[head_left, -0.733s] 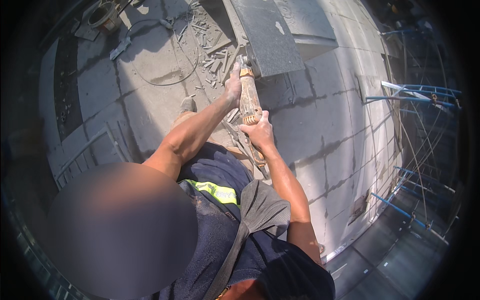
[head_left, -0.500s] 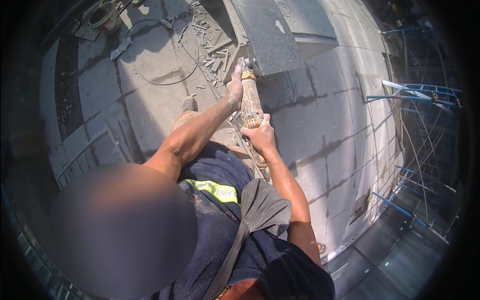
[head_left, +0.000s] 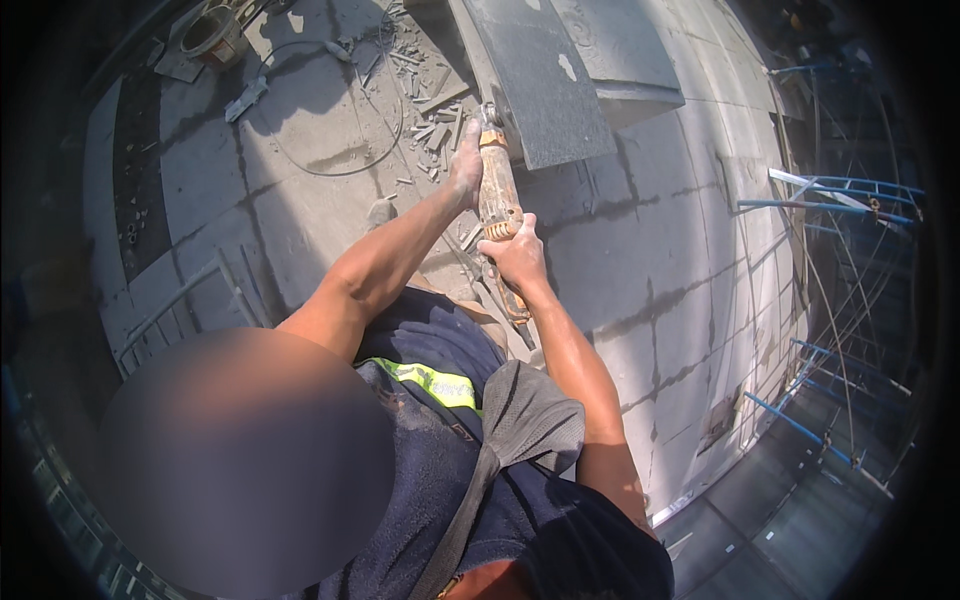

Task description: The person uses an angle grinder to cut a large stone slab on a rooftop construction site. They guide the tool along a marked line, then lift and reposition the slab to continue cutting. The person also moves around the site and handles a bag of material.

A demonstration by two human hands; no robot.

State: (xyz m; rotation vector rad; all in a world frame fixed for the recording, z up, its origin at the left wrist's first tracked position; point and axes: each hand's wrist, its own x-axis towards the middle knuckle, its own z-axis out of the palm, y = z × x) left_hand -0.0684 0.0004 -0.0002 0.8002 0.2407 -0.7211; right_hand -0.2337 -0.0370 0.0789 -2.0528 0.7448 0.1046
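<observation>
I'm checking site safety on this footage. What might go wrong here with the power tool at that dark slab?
Left hand is bare and sits close to the power tool's working head at the dark slab's edge, so a slip may cut it. Loose stone chips and a cable lie underfoot, a likely trip hazard.

Working end of the dusty power tool, hidden behind the edge of the dark stone slab; its kind cannot be told. Slab cut off by the upper picture edge. Left hand fingers concealed behind the tool's front. Large blurred patch at lower left. Bucket contents too small to tell.
</observation>
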